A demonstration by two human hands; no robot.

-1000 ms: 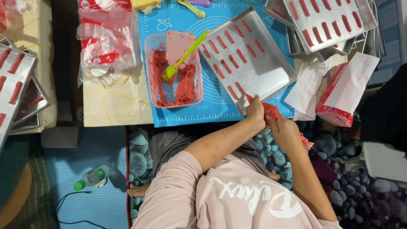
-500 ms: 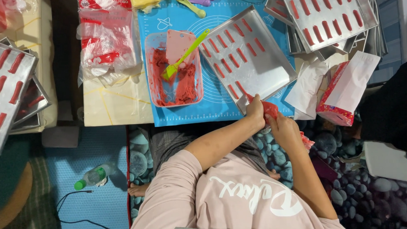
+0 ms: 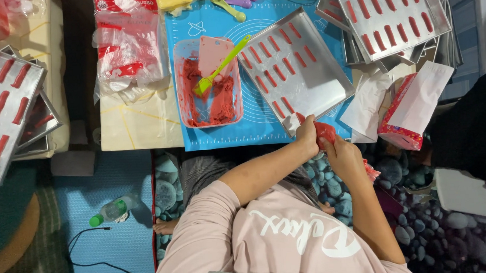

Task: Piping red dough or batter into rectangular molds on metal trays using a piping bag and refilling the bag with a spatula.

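Both hands, left point(image 3: 307, 135) and right point(image 3: 341, 152), closed on red piping bag point(image 3: 325, 131), tip at tray point(image 3: 300, 70) corner, centre frame, for piping strips.

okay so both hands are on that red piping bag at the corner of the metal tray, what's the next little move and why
Probably squeeze out one more strip at the near corner of the tray. Both the left hand and the right hand hold the red piping bag with its tip at that corner, where the last row of red strips ends and bare metal remains.
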